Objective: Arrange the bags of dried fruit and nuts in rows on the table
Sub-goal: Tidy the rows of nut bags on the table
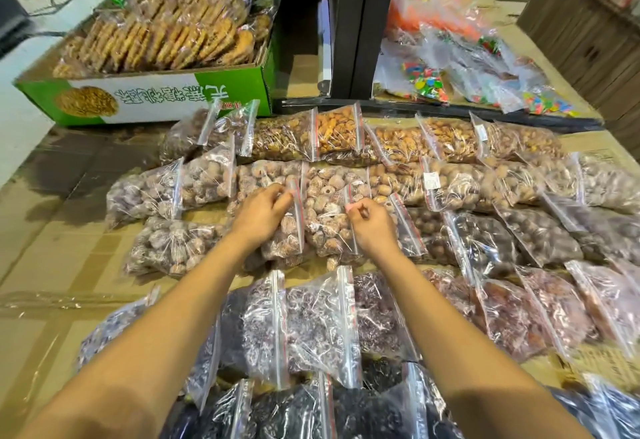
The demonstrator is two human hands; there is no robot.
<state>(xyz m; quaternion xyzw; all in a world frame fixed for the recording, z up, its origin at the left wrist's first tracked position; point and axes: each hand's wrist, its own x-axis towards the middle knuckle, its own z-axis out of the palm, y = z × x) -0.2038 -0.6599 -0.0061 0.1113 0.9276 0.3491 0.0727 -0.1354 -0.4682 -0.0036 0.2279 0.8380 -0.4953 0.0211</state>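
Note:
Clear zip bags of dried fruit and nuts lie in rows on a cardboard-covered table. The far row holds golden nuts, the middle rows pale dried figs and dark round nuts, the near rows purple-red fruit and black fruit. My left hand pinches the red zip strip of a fig bag in the middle. Beside it lies another fig bag, and my right hand pinches that bag's top edge.
A green and white carton of bagged round biscuits stands at the back left. A black post rises behind the far row. Bags of coloured sweets lie at the back right, beside a wooden crate.

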